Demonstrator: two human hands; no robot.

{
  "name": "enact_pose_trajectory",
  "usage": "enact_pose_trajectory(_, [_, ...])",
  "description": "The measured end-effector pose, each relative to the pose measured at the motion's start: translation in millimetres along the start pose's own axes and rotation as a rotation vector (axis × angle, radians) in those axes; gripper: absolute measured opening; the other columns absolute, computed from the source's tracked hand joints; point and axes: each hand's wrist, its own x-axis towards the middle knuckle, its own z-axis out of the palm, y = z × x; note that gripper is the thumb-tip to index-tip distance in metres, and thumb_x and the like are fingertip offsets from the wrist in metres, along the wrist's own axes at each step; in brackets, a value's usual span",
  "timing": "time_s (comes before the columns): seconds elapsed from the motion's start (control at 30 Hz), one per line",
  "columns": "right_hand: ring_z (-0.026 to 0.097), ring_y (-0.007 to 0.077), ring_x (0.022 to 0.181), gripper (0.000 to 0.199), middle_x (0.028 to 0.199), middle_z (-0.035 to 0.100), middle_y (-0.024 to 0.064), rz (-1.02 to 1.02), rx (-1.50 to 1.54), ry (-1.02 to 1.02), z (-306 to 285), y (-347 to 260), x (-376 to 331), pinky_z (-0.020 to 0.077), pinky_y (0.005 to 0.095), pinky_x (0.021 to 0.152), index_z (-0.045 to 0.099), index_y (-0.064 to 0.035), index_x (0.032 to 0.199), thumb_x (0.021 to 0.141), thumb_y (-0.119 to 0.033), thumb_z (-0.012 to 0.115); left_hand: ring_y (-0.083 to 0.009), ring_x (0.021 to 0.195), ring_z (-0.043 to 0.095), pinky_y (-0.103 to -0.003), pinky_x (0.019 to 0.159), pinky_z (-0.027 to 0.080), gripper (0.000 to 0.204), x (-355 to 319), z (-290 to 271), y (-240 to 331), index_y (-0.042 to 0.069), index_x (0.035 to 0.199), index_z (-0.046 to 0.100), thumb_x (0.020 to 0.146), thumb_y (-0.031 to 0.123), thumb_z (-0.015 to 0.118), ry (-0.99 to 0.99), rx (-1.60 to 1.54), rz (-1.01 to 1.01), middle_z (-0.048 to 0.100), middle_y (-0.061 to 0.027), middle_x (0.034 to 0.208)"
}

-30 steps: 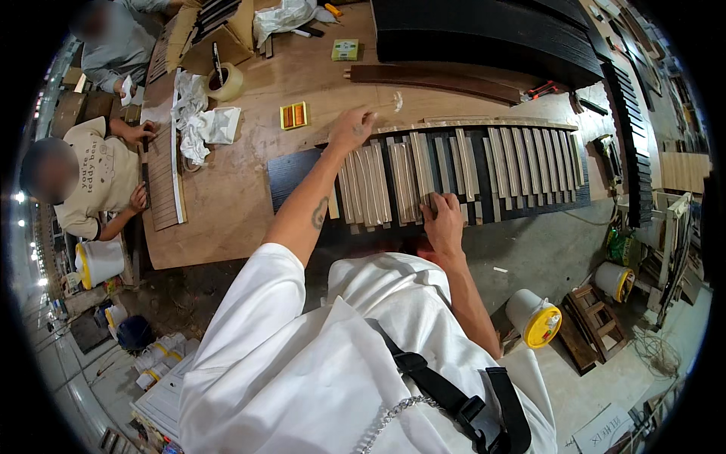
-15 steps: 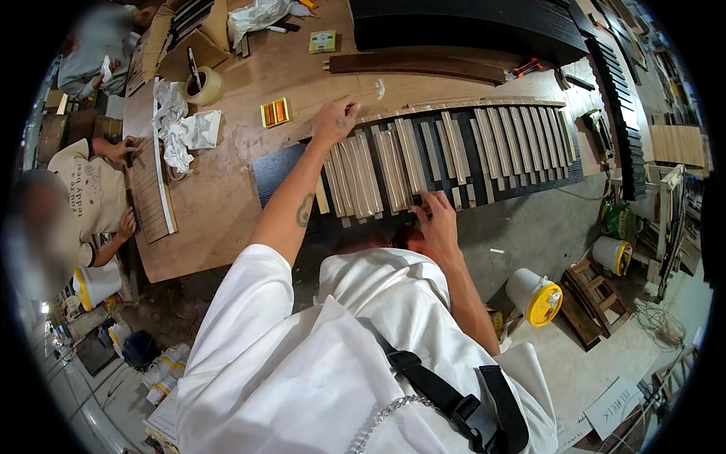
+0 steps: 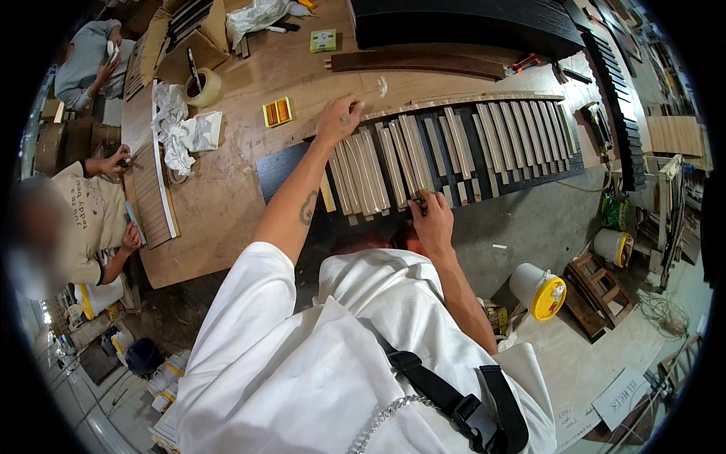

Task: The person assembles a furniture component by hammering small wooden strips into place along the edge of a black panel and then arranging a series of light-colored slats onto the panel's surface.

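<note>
A row of narrow wooden slats [image 3: 368,178] lies crosswise over a black ribbed panel [image 3: 273,179] along the bench's near edge. Behind them runs a long, thin wooden strip [image 3: 484,97]. My left hand [image 3: 340,119] rests at the far side, by the strip's left end, with its fingers curled; what they hold, if anything, is hidden. At the near ends of the middle slats is my right hand [image 3: 433,216], thumb and fingers drawn together. Something small and dark shows at its fingertips, too unclear to name. Several short wooden pieces [image 3: 462,192] lie just right of it.
An orange-and-yellow box [image 3: 277,113], a tape roll [image 3: 203,88] and crumpled white paper [image 3: 178,155] lie left on the bench. A brown curved board [image 3: 416,65] and large black block [image 3: 469,29] stand beyond. Two people work at left. A yellow-lidded bucket [image 3: 546,298] stands on the floor right.
My right hand has shifted slightly left along the slats' near ends. The left hand stays nearly in place. At left, both co-workers' hands have moved.
</note>
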Motion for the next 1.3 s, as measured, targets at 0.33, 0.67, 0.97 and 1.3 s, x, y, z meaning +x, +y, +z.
enact_pose_trajectory(0.33, [0.063,0.0241,0.068,0.018,0.087,0.059,0.0122,0.124,0.179,0.257,-19.5,-2.8,-10.7,0.0516,0.0342,0.063,0.064,-0.0002,0.099,0.083,-0.007,0.068,-0.0376,0.091,0.063,-0.043,0.079,0.048,0.03,-6.3,-14.5,21.1,0.005,0.102,0.068,0.092,0.03,0.054,-0.056,-0.026,-0.012,0.068,-0.0191,0.097])
enact_pose_trajectory(0.67, [0.062,0.0308,0.076,0.018,0.088,0.06,0.0151,0.188,0.013,0.133,-19.3,23.1,-0.9,0.0505,0.039,0.07,0.066,-0.0005,0.096,0.079,-0.008,0.07,-0.0335,0.083,0.064,-0.041,0.073,0.048,0.029,-2.0,-7.8,13.0,0.006,0.103,0.067,0.092,0.031,0.057,-0.026,0.034,-0.017,0.068,-0.0181,0.089])
enact_pose_trajectory(0.97, [0.061,0.0322,0.076,0.015,0.079,0.061,0.0151,0.276,-0.053,0.174,-20.2,12.0,14.4,0.0494,0.0406,0.07,0.067,-0.0001,0.091,0.079,-0.008,0.07,-0.0343,0.086,0.065,-0.04,0.074,0.05,0.027,-5.9,-4.8,15.4,0.006,0.101,0.067,0.09,0.029,0.058,-0.004,-0.055,-0.028,0.069,-0.0169,0.092])
enact_pose_trajectory(1.3, [0.061,0.0338,0.079,0.032,0.096,0.06,0.018,0.171,-0.041,0.119,-21.3,3.5,18.6,0.0499,0.0412,0.073,0.062,0.0014,0.11,0.079,-0.005,0.07,-0.036,0.087,0.064,-0.042,0.075,0.05,0.03,-1.6,0.2,2.7,0.006,0.103,0.068,0.09,0.032,0.057,-0.055,-0.033,-0.033,0.068,-0.0174,0.096])
